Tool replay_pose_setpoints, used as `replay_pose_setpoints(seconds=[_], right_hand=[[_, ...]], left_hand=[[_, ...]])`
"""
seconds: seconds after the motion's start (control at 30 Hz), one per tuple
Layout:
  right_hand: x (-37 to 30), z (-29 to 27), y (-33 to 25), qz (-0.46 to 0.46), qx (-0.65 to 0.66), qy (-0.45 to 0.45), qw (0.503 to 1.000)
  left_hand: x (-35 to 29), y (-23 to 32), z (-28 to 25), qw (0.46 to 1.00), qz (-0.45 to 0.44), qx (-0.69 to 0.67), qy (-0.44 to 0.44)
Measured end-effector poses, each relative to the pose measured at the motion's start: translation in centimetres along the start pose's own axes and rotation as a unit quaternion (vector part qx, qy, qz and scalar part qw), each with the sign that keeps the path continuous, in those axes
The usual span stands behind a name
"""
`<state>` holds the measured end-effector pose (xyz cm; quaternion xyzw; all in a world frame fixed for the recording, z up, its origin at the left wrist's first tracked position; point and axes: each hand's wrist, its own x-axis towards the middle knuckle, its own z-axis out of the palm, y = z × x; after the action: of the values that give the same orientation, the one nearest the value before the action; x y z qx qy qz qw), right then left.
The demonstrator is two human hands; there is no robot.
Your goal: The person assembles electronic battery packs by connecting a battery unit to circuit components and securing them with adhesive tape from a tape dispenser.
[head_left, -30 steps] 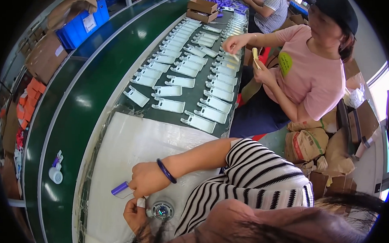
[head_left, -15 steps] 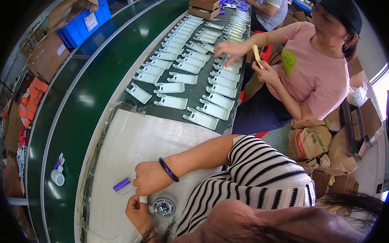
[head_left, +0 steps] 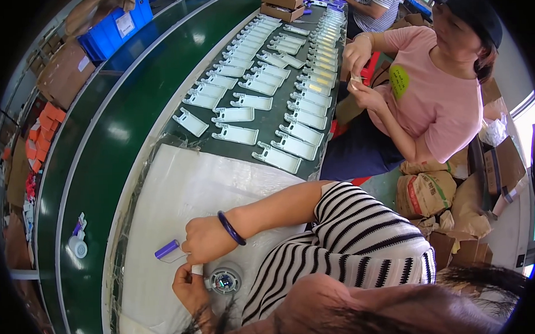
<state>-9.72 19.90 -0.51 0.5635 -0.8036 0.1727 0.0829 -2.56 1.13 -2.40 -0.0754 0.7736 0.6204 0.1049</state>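
Purple, smooth and cylindrical, a small cell-like piece (head_left: pixel 166 249) is seen just left of the fingertips of the right hand (head_left: pixel 206 241), over a white, glossy protective sheet (head_left: pixel 174 197) spread on the bench; whether it is resting on the sheet or hanging slightly clear cannot be told. From it a thin, dark wire (head_left: pixel 172 260) is bent round toward the fingers. For the work in hand, which is judged to be fine handling of that wire, the strand is best pinched close to the point being worked, slack is best left toward the purple cylinder, and any tug on its end is best avoided. Both wrists are best kept low and steadied, so that the round, pale-grey plastic housing with an exposed circuit board (head_left: pixel 225 281), set just beside the fingers, is not knocked. The right hand, with a dark, glossy bangle (head_left: pixel 231 229) worn at its wrist, is turned back-up, its fingers curled nearly closed; the wire seems to be pinched there, though the grip itself is hidden. The left hand (head_left: pixel 191 288) is brought up just below, thumb and fingers narrowly drawn together at a small white wrap (head_left: pixel 197 268); whether this is held or worn on a finger cannot be told.
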Motion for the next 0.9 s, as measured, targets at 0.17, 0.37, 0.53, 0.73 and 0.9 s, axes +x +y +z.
replay_pose_setpoints(seconds=[0.17,0.37,0.53,0.73,0.9], right_hand=[[0.1,-0.2,0.2,0.000,0.016,0.001,1.000],[0.0,-0.3,0.2,0.006,0.013,-0.014,1.000],[0.1,-0.4,0.3,-0.004,0.007,-0.015,1.000],[0.0,-0.6,0.2,0.002,0.028,0.016,0.999],[0.6,0.1,0.2,-0.024,0.033,-0.002,0.999]], left_hand=[[0.0,0.3,0.0,1.000,0.001,0.007,0.000],[-0.1,0.6,0.2,1.000,0.001,0.003,0.001],[-0.1,0.7,0.3,1.000,0.005,0.005,0.000],[-0.3,0.7,0.4,1.000,0.019,0.001,-0.001],[-1.1,0.0,-0.6,0.994,0.040,0.090,0.038]])
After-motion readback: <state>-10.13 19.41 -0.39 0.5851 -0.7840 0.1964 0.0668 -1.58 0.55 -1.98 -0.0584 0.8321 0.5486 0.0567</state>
